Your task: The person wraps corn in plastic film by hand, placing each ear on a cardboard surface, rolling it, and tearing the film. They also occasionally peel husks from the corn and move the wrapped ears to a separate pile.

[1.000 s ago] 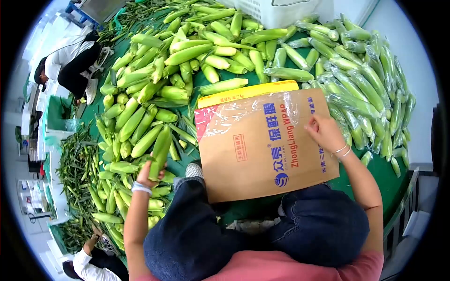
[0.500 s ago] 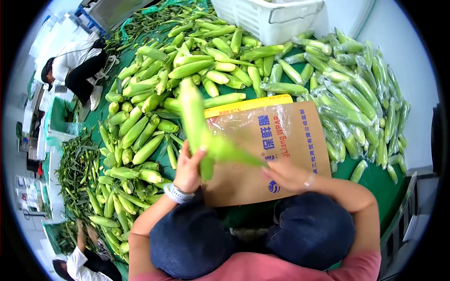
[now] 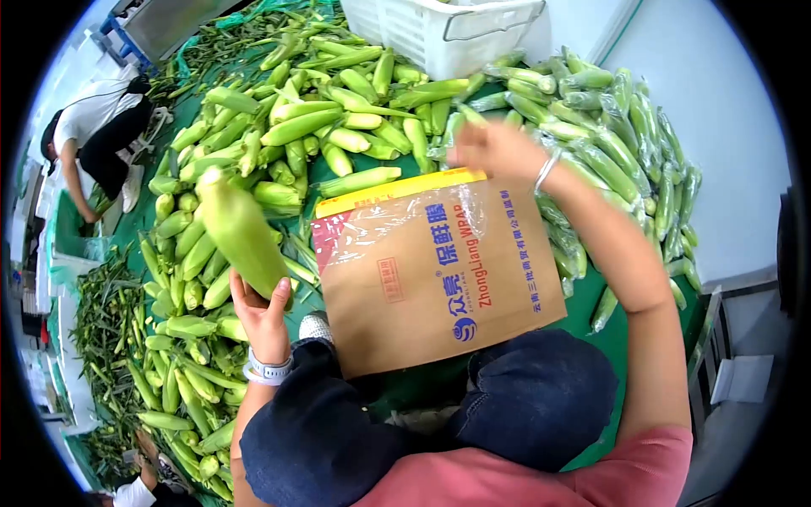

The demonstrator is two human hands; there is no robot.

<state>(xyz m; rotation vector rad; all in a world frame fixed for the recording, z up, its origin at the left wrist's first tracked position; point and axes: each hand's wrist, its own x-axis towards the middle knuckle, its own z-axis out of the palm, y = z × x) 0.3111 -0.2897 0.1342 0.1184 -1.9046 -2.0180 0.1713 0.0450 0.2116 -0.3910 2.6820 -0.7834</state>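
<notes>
My left hand (image 3: pixel 263 317) is wrapped round the lower end of a green ear of corn (image 3: pixel 245 232), held up and slightly blurred above the corn pile. My right hand (image 3: pixel 498 156) is smeared by motion over the far right corner of a brown cling wrap box (image 3: pixel 405 291). Its fingers are too blurred to show whether anything is in them. The box lies before my knees, its yellow edge strip (image 3: pixel 372 196) facing away. Clear film (image 3: pixel 422 221) shines on the box's upper part.
Unwrapped corn ears (image 3: pixel 291 127) are heaped ahead and to the left. Film-wrapped ears (image 3: pixel 617 144) lie piled on the right. A white plastic crate (image 3: pixel 405 34) stands behind. Stripped husks (image 3: pixel 106 321) lie far left, where a person (image 3: pixel 97 127) bends over; another person is lower left.
The corn in my left hand has moved left. My right hand has left a green husk leaf at the corn and swung up over the box's far corner. The view has shifted.
</notes>
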